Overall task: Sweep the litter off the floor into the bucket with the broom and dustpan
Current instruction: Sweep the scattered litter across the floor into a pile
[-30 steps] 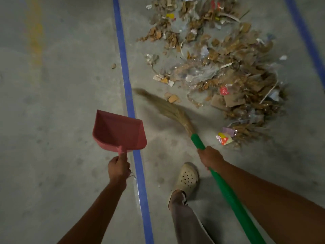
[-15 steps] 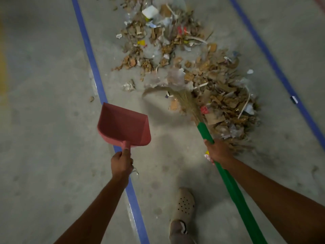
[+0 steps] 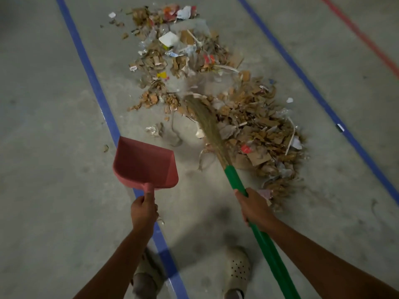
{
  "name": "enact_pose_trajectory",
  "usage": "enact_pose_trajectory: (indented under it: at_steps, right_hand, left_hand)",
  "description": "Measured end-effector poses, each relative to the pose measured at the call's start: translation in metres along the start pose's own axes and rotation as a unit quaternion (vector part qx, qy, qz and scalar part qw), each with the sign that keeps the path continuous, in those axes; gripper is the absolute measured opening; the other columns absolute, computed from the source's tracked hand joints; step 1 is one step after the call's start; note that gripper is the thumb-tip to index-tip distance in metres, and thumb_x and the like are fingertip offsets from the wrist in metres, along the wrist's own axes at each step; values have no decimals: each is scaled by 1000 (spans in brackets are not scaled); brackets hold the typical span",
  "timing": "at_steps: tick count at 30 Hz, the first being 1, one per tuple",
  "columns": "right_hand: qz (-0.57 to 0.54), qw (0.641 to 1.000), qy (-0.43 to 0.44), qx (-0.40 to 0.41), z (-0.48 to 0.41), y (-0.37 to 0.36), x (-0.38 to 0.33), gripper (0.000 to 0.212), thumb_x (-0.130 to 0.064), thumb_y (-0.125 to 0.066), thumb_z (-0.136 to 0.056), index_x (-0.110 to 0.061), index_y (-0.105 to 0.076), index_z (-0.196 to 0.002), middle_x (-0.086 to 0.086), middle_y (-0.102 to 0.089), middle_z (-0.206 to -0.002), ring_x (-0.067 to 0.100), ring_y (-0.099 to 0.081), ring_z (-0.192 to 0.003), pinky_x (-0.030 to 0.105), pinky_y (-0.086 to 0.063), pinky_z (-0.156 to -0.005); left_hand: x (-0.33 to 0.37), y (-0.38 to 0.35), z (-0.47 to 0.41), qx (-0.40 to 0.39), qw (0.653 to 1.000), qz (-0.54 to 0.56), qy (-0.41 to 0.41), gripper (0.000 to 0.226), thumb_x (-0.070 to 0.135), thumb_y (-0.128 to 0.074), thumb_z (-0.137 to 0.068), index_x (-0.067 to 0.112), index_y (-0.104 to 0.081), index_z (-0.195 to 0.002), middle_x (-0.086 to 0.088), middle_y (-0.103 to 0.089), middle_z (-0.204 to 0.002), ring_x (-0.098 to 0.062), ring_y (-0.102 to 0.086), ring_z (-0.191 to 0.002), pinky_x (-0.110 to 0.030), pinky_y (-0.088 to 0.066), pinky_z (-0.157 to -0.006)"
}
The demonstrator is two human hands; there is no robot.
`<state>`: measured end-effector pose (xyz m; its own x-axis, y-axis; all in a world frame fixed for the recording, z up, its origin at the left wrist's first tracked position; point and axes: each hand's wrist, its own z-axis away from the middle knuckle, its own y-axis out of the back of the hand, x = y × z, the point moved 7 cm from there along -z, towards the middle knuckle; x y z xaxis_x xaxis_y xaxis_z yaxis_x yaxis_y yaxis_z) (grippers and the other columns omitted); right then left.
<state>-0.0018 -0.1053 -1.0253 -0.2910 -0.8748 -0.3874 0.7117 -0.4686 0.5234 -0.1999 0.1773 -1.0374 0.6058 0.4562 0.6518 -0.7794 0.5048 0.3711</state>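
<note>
A long heap of litter (image 3: 254,126), mostly torn cardboard, paper and plastic scraps, lies on the concrete floor ahead of me. My right hand (image 3: 255,209) grips the green handle of a straw broom (image 3: 207,126), whose bristles rest against the heap's near left side. My left hand (image 3: 144,211) holds the short handle of an empty pink dustpan (image 3: 144,162), raised above the floor left of the broom. No bucket is in view.
Blue tape lines (image 3: 95,87) run along the floor on both sides of the heap, and a red line (image 3: 358,35) crosses the top right. Loose scraps (image 3: 154,129) lie near the left blue line. My two feet in pale clogs (image 3: 238,268) stand at the bottom.
The broom head has swung from the left of the heap into its near side, pushing scraps together. I have stepped forward, and the dustpan stays held in the air.
</note>
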Motion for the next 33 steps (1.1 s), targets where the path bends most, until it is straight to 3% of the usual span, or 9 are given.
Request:
enact_pose_trajectory:
  at_steps: [6, 9, 12, 17, 20, 23, 29, 33]
  right_hand:
    - [73, 996, 24, -35, 36, -74, -43, 36, -57, -49, -99, -22, -54, -94, 3, -64, -82, 21, -65, -69, 33, -54, -57]
    - [95, 992, 45, -63, 45, -127, -78, 34, -55, -49, -100, -22, -53, -95, 2, -63, -81, 21, -65, -72, 37, -56, -66]
    - [89, 990, 67, -91, 49, -183, -113, 34, -55, -50, -99, -21, -52, -98, 4, -64, -78, 24, -66, -68, 37, -57, -62]
    - [146, 977, 62, -139, 50, -264, -156, 42, -56, -51, -97, -14, -53, -104, 13, -68, -94, 35, -70, -80, 44, -61, -71]
    - [181, 969, 42, -166, 45, -294, -169, 40, -50, -50, -100, -11, -54, -106, 13, -69, -94, 27, -68, -68, 34, -57, -59]
    - [130, 978, -19, -162, 35, -310, -168, 34, -43, -50, -101, -9, -55, -96, 10, -67, -77, 20, -60, -46, 28, -50, -44]
    - [0, 994, -93, -54, -10, -290, -147, 47, -46, -49, -103, -2, -58, -90, 12, -63, -63, 23, -58, -43, 35, -55, -51]
    - [-103, 983, -149, 3, -40, -251, -128, 51, -45, -48, -103, -2, -55, -78, 14, -57, -52, 26, -55, -45, 51, -59, -68]
  left_hand:
    - [5, 72, -49, 17, 1000, -9, 14, 66, 73, -58, -87, 9, -55, -71, -7, -54, -58, -19, -46, -47, -29, -40, -50]
    - [0, 117, -76, 40, 999, 6, 22, 63, 67, -58, -90, 7, -55, -77, -11, -53, -63, -19, -45, -49, -27, -39, -46]
    - [-11, 166, -103, 66, 997, 13, 23, 62, 64, -58, -93, 4, -54, -80, -14, -50, -64, -20, -44, -49, -27, -36, -45]
    - [-37, 237, -133, 107, 993, 4, 52, 62, 60, -54, -97, 1, -54, -78, -15, -52, -65, -21, -46, -50, -28, -38, -48]
    - [-50, 264, -141, 123, 990, 7, 69, 59, 56, -53, -98, 1, -53, -77, -17, -52, -66, -21, -46, -49, -28, -37, -48]
    - [-57, 279, -148, 124, 990, 20, 62, 60, 61, -54, -96, 4, -52, -77, -14, -49, -63, -20, -44, -49, -28, -36, -47]
    - [-54, 273, -159, 99, 993, 37, 61, 57, 62, -57, -94, 7, -54, -82, -12, -49, -65, -18, -43, -50, -27, -35, -45]
    - [-38, 248, -164, 63, 996, 36, 53, 58, 64, -57, -93, 7, -55, -82, -10, -49, -65, -15, -42, -49, -26, -35, -42]
